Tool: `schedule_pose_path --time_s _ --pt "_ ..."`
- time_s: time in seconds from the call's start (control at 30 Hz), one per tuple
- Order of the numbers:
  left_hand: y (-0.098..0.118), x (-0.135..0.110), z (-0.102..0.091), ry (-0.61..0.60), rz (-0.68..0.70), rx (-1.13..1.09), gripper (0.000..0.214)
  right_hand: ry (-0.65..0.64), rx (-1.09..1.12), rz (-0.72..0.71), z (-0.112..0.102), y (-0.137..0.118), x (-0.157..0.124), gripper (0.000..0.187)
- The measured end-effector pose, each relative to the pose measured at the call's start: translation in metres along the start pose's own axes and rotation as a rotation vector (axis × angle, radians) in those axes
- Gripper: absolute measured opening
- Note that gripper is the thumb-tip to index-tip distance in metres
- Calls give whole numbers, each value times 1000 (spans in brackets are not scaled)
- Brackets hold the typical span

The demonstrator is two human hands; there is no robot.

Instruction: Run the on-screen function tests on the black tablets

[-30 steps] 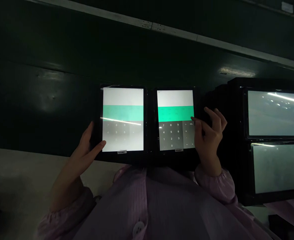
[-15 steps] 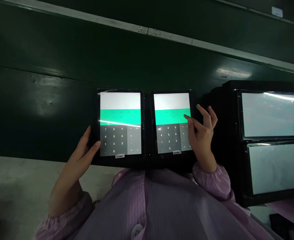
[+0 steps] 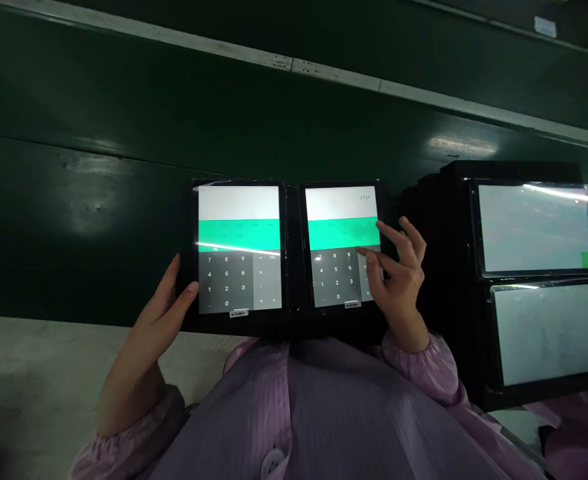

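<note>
Two tablets sit side by side in a black tray [image 3: 294, 323] held in front of me. Both screens show a calculator with a white top, a green band and a grey keypad. My left hand [image 3: 167, 307] grips the tray's left edge, thumb lying on the left tablet [image 3: 239, 247] at its lower left corner. My right hand [image 3: 397, 273] hovers over the right tablet [image 3: 341, 247], fingers spread, with one fingertip touching the keypad's top right area. Small digits show in the right tablet's white field.
A black rack [image 3: 454, 267] at the right holds two more lit tablets, one [image 3: 534, 227] above the other [image 3: 549, 333]. A dark green wall with a pale rail [image 3: 294, 63] runs behind. A pale bench surface [image 3: 34, 373] lies at the lower left. My pink striped smock fills the bottom.
The left tablet's keypad went from washed out to fully shown. My right fingertip slid left and down from the screen's right edge onto the keypad, and digits appeared in the right display.
</note>
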State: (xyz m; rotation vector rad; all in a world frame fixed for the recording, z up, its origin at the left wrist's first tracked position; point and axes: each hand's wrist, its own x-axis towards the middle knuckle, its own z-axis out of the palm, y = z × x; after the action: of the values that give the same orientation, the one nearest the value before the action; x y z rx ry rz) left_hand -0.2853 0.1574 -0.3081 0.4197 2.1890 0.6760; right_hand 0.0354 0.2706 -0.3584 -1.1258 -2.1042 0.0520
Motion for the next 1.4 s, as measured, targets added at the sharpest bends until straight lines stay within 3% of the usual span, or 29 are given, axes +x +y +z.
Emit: schedule_pose_path --time_s 0.2,0.53,0.63,0.8,1.0,1.13,1.4 --pt "-1 -1 0 14 -17 14 90 -50 67 -59 8 -19 -8 27" --pt "-17 9 -2 -1 99 -8 99 -131 58 -98 24 -38 -7 26" --pt "-17 8 -2 -4 103 -2 98 -58 7 -65 21 -28 -3 28" --pt "-8 2 -1 -7 37 31 89 136 -178 128 9 6 5 37" --pt "-3 1 -2 -6 53 32 86 100 -171 181 14 12 6 41" --pt "-6 2 -2 -13 32 36 85 8 -97 123 18 8 5 36" --pt "-12 8 2 39 58 -36 73 75 -78 205 15 13 6 37"
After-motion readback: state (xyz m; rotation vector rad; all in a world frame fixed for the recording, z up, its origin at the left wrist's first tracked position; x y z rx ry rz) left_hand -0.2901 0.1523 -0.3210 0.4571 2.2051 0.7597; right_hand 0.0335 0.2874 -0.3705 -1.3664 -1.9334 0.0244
